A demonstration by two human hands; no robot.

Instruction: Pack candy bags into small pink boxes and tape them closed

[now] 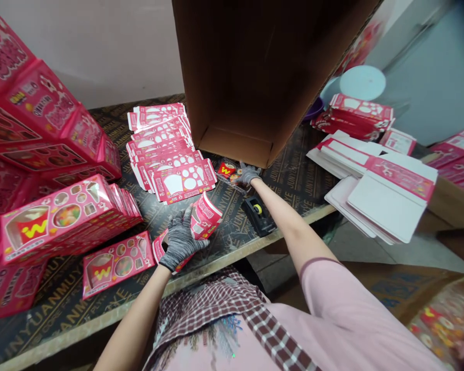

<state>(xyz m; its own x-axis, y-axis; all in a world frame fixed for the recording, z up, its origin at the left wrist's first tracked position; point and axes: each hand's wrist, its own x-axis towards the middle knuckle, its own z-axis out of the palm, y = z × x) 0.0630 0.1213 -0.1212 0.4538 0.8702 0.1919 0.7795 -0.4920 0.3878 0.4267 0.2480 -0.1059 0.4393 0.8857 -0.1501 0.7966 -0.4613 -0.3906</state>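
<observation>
My left hand (182, 238), in a grey knit glove, grips a pink printed window box (205, 217) near the table's front edge. The box is bowed open, with its upper end tilted to the right. My right hand (249, 174), gloved too, reaches forward to the big carton's mouth. Its fingers are on a clear plastic pack of toy food (227, 171) with a red and yellow piece inside; the fingertips are partly hidden. A black tape dispenser (259, 216) sits below my right wrist. Left of my left hand lies a filled pink box (116, 262).
A large open cardboard carton (232, 139) stands on its side at the back of the dark table. Flat pink boxes (183, 180) lie fanned beside it. Filled boxes (62, 216) are stacked high at left. More flat boxes (390, 201) overhang the right edge.
</observation>
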